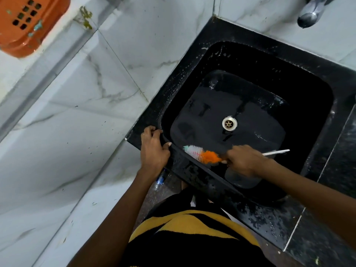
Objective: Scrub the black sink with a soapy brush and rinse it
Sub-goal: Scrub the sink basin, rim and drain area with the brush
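The black sink (192,60) fills the right half of the view, wet, with soap specks along its rim and a metal drain (229,123) in the basin floor. My right hand (245,160) grips the thin white handle of a bottle-type brush (202,154) with white, green and orange bristles. The bristles press against the near inner wall, just under the rim. My left hand (153,149) rests on the sink's near left corner, fingers curled over the edge and thumb along the rim.
White marble-look wall tiles (86,93) stand to the left. An orange perforated basket (28,22) hangs at top left. A chrome tap spout (310,16) juts over the sink's far side. A plastic bottle (159,180) lies on the floor below the rim. Black counter continues right.
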A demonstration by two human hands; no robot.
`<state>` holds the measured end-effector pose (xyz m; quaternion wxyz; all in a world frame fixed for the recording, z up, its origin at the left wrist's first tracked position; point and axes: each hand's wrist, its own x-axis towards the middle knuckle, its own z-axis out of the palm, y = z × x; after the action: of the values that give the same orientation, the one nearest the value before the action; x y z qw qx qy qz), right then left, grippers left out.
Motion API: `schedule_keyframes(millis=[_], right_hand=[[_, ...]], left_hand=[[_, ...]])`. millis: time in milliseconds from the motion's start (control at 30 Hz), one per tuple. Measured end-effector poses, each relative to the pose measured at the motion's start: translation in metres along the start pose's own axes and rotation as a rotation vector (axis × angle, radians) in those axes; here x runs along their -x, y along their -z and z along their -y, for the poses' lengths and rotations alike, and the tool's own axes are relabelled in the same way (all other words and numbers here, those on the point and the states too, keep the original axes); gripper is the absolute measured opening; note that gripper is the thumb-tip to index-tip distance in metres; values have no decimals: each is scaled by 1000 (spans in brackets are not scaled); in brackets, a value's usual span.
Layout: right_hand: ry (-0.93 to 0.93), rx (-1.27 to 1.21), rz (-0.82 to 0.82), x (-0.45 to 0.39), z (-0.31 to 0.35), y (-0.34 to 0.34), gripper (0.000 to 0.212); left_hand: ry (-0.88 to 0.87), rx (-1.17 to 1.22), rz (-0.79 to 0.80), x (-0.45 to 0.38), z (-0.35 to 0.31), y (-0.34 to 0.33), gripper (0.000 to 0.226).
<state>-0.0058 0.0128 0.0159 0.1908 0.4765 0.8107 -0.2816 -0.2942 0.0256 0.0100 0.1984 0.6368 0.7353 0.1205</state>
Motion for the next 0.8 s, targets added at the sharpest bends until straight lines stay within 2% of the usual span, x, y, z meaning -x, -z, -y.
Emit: schedule_keyframes(millis=[167, 233, 333, 467, 567, 733, 800], right_hand=[[-9, -103, -132, -22, 56, 12, 22], [-5, -108, -138, -19, 63, 19, 20], [-34, -75, -85, 4, 45, 23, 11], [-44, 152, 29, 42, 15, 29, 24], [-4, 209, 83, 44, 18, 33, 21], [65, 66, -109, -14, 63, 48, 12], [85, 34, -127, -30, 73, 52, 10]], left_hand=[[5, -37, 0, 0, -6, -4, 47], [6, -41, 10, 0, -5, -4, 47], [-8, -41, 12, 0, -2, -3, 48], [-16, -33, 14, 0, -2, -3, 49], [-13, -39, 13, 0, -2, -3, 49], [-19, -45, 10, -1, -4, -2, 46], [-18, -53, 15, -1, -5, -2, 45]])
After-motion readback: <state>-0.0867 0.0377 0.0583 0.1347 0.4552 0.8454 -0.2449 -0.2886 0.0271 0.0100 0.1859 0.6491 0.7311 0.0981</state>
